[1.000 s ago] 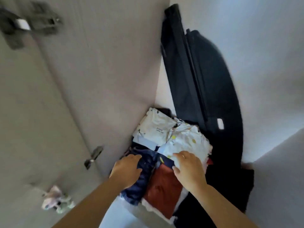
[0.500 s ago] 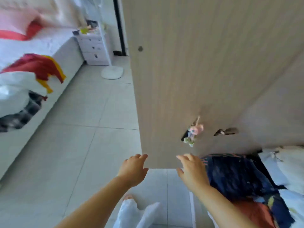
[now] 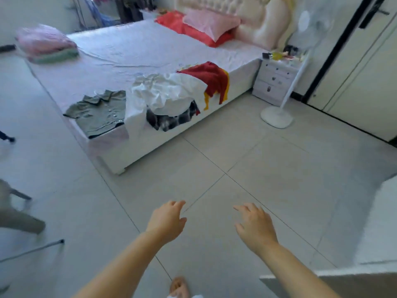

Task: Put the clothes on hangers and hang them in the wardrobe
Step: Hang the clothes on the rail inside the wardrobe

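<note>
Here | left hand [image 3: 166, 222], right hand [image 3: 255, 227] loose, empty | crumpled white cloth [image 3: 169, 93] on bed [image 3: 133, 46]

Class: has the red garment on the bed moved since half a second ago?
No. The red garment still drapes over the edge of the bed, beside the white cloth; only the camera turned.

Place: a home bedroom.
Signs: a made bed [image 3: 139, 52] with pillows [image 3: 209, 24], a bedside drawer unit [image 3: 276, 82], clothes [image 3: 171, 93] along the bed's near edge, a standing fan [image 3: 281, 112], tiled floor [image 3: 247, 168].
</note>
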A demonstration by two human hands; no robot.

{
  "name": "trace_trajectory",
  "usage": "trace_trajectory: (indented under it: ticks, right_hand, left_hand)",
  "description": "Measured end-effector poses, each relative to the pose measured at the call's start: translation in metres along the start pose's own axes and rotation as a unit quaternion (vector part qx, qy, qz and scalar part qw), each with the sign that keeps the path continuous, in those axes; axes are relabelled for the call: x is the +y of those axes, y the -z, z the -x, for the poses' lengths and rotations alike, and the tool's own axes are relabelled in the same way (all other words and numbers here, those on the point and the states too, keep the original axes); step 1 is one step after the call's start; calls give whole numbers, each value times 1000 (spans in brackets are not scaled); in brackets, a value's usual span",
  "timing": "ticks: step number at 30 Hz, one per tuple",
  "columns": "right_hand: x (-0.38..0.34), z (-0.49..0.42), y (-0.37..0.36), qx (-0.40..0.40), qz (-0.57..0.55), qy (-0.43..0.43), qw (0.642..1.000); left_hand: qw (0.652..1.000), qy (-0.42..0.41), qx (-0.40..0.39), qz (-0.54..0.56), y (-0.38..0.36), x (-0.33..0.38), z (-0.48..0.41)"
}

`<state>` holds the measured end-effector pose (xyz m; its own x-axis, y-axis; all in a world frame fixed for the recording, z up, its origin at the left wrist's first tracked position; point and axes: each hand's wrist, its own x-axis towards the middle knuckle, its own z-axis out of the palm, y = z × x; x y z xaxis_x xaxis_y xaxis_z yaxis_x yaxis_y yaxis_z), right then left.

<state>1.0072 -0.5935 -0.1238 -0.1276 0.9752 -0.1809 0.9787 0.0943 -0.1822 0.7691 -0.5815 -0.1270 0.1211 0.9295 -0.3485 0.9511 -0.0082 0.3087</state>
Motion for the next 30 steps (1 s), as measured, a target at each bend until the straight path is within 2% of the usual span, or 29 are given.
trace_trajectory:
  ticks: [9, 22, 30]
  right_hand:
    - [-106, -165, 12, -30, 28, 115, 993]
    - [-227, -437, 34, -78, 52, 276, 957]
    - [-322, -572, 44, -99, 78, 323, 938]
  left_hand:
    - [991, 112, 53, 56, 70, -113, -71]
    - [955, 266, 100, 86, 174, -223, -226]
    - [942, 304, 103, 102, 238, -304, -311]
